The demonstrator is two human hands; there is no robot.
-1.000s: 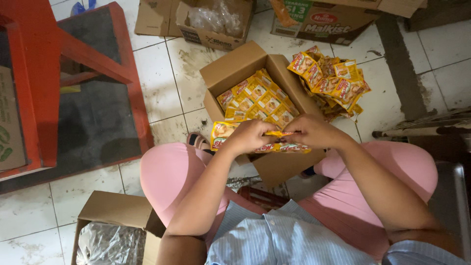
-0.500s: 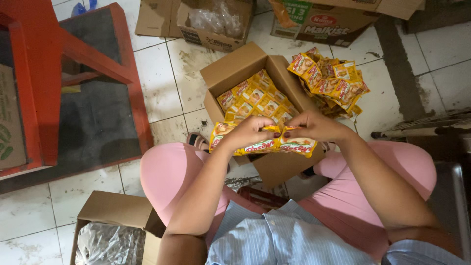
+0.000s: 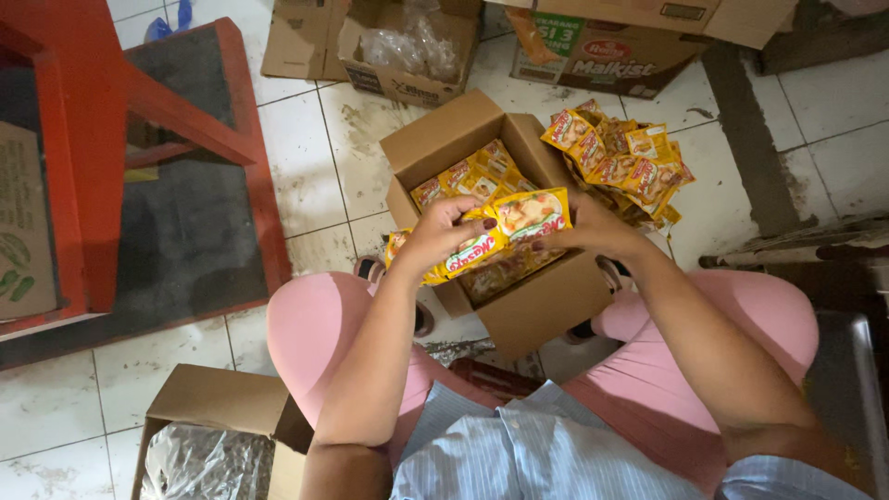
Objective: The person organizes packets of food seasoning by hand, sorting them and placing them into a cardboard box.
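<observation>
Both my hands hold one strip of joined yellow seasoning sachets (image 3: 505,227) over an open cardboard box (image 3: 546,306) between my knees. My left hand (image 3: 435,236) grips the strip's left part, fingers curled over the top. My right hand (image 3: 593,227) holds its right end, partly hidden behind the sachets. The box contains several more yellow sachets (image 3: 472,176). A loose heap of the same sachets (image 3: 620,162) lies on the tiled floor just right of the box.
A red metal frame (image 3: 139,111) with a dark mat stands at the left. Cardboard boxes (image 3: 398,46) with plastic bags line the top edge. Another carton (image 3: 218,431) holding a clear bag sits by my left knee. Pink trousers cover my legs.
The strip was lifted slightly and turned, so one sachet's front now faces up. My hands stayed over the box, moving a little apart.
</observation>
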